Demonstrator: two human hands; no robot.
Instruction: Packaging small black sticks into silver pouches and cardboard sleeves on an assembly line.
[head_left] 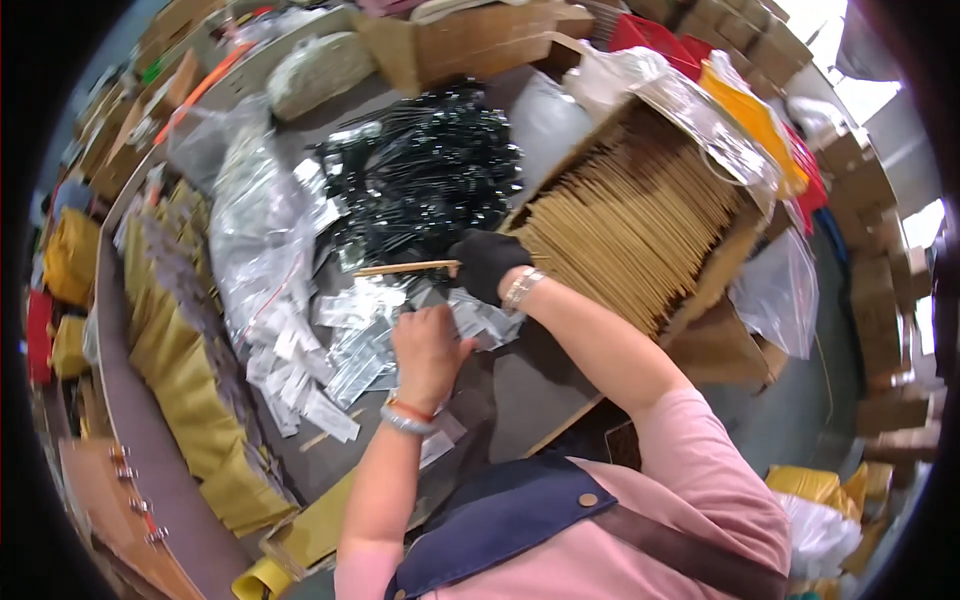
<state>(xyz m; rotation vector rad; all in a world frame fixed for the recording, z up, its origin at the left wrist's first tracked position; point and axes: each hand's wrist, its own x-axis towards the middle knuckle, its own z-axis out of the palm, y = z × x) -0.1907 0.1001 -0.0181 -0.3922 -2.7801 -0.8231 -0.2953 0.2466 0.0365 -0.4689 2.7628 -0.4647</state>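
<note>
My right hand [485, 265], in a black glove, is closed on a thin tan cardboard piece [408, 267] seen nearly edge-on, which points left. Just below it, my bare left hand [425, 345] reaches over a heap of small silvery clear packets [365, 350]. Its fingers are curled down near a greyish packet [430, 296], and what lies in them is hidden. Beyond both hands is a pile of glossy black items in clear wrapping [430, 165]. An open carton [690, 318] to the right holds closely stacked tan cardboard pieces [625, 220].
A large clear plastic bag [260, 215] lies left of the packets. Farther left stand yellow padded mailers [175, 330] in a row. A yellow bag [755, 120] and red bins [650, 38] are at the far right. Cartons [490, 45] line the table's back.
</note>
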